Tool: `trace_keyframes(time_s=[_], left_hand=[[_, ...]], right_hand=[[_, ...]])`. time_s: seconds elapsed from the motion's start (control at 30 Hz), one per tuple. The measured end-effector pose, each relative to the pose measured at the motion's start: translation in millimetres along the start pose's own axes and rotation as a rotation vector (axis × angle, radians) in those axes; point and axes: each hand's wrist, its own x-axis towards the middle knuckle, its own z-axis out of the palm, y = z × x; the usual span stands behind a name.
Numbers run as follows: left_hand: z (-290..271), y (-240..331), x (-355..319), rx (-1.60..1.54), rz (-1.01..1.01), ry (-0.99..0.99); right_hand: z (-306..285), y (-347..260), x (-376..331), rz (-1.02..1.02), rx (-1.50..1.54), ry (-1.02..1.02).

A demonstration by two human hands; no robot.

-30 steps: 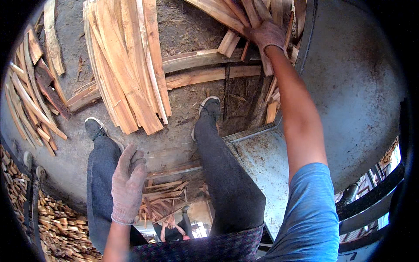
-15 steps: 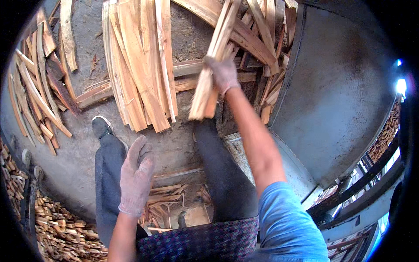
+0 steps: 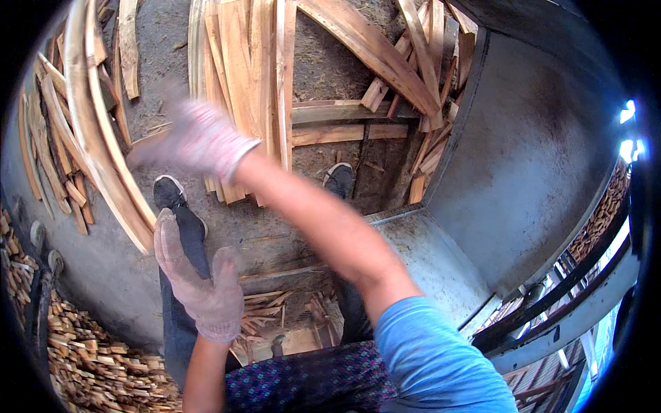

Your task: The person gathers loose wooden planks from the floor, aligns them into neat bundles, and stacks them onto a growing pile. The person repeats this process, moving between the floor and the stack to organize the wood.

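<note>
Right hand: gloved, blurred mid-swing over the wood slats; grip cannot be told.
Left hand: gloved, open, empty.
Advice: release slats flat onto the floor pile, clear of the shoes.

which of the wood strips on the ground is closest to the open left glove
The long curved strip arcing down the left side: its lower end stops just beside the left hand, while the straight slats lie farther up.

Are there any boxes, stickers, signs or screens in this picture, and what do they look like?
None that I can see: just wooden slats, wood scraps, grey metal panels and two gloved hands, the left hand and the blurred right hand.
</note>
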Motion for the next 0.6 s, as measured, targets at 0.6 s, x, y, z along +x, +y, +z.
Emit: trace_keyframes(time_s=[0.6], left_hand=[[40.2, 14.7, -4.9, 0.086, -0.159, -0.547]], right_hand=[[-266.1, 314.2, -48.7, 0.475, -1.208, 0.304]])
